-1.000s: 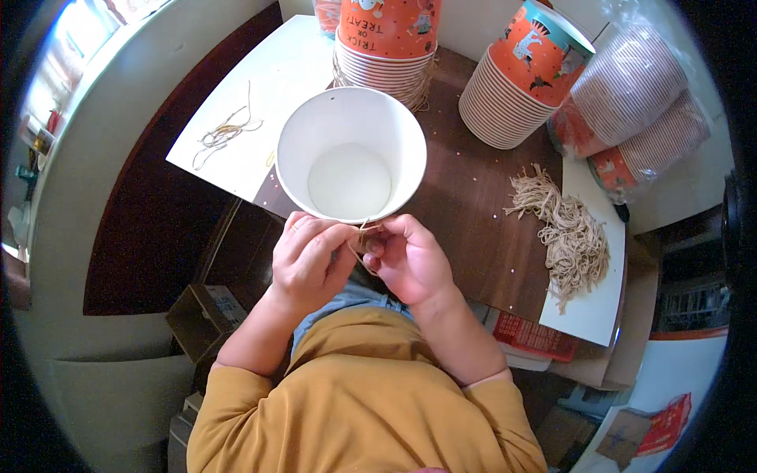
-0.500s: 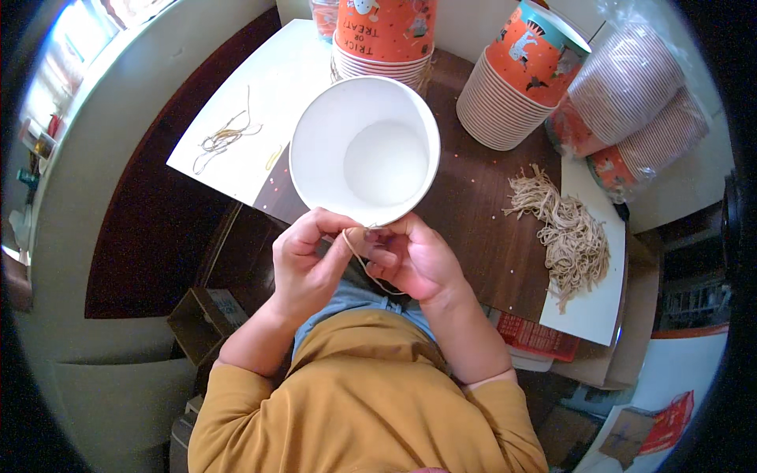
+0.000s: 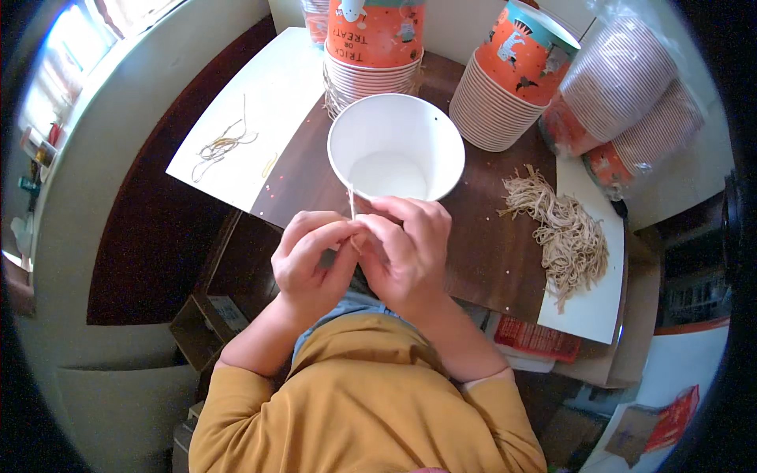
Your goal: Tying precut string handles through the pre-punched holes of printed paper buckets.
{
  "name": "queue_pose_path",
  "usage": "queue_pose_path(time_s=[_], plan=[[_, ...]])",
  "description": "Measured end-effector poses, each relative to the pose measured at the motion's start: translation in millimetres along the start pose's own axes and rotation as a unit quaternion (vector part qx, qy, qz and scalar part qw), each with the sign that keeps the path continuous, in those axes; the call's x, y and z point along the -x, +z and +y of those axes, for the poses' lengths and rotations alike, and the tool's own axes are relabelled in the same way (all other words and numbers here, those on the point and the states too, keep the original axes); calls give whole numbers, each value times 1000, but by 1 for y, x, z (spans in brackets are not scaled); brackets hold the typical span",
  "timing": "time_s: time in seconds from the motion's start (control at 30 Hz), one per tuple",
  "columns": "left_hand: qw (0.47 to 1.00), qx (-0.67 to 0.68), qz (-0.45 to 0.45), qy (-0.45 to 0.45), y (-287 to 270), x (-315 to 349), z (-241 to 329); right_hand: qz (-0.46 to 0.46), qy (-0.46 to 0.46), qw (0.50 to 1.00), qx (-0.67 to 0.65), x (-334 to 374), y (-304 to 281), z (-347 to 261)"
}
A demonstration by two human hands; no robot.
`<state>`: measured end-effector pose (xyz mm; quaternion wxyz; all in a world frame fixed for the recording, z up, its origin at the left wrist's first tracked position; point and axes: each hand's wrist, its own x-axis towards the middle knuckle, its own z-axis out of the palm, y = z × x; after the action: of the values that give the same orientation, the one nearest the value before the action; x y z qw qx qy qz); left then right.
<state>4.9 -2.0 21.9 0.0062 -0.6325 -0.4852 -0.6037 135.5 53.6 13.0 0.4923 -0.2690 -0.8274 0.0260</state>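
Observation:
In front of me a paper bucket (image 3: 367, 130) shows its white inside, its mouth tilted toward me. A beige cord (image 3: 352, 203) runs from its near rim down to my fingers. The fingertips of my left hand (image 3: 309, 254) are pinched together on the cord. My right hand (image 3: 410, 248) pinches the same cord close beside them, its upper fingers against the near side of the bucket. A small bit of the cord curls below the fingertips. The bucket's outer side and the cord's fastening there are mostly hidden.
Behind the bucket stands a stack of orange printed buckets (image 3: 374, 35), and another stack (image 3: 509, 79) to its right. Bagged buckets (image 3: 623, 71) lie at the far right. A heap of beige cords (image 3: 572, 236) is on the right, loose strings (image 3: 225, 146) on the left white sheet.
The bucket has shifted right and its mouth has tipped lower. My hands have come closer together; the cord that hung in a loop below them now stretches up between the bucket and my fingers.

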Motion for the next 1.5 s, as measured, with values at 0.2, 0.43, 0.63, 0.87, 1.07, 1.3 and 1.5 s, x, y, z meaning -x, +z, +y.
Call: queue_pose_path(time_s=[0.2,0.43,0.63,0.87,1.07,1.3,1.5], plan=[[998,30,8,60,-7,-3,-1,53,10,994,-92,-4,10,-5],[985,170,12,-3,-17,0,0,40,17,998,-36,-3,22,-5],[922,363,81,-102,-28,-14,3,35,15,999,-38,-1,17,1],[826,524,84,-191,-30,-17,-18,16,11,999,-35,-4,10,9],[788,557,157,-212,-56,-34,-35,-57,-25,998,23,0,-19,42],[798,552,126,-207,-52,-55,-41,-190,5,982,-12,-14,-66,77],[828,496,97,-242,-17,-64,-34,-192,54,979,-32,-14,-71,64]])
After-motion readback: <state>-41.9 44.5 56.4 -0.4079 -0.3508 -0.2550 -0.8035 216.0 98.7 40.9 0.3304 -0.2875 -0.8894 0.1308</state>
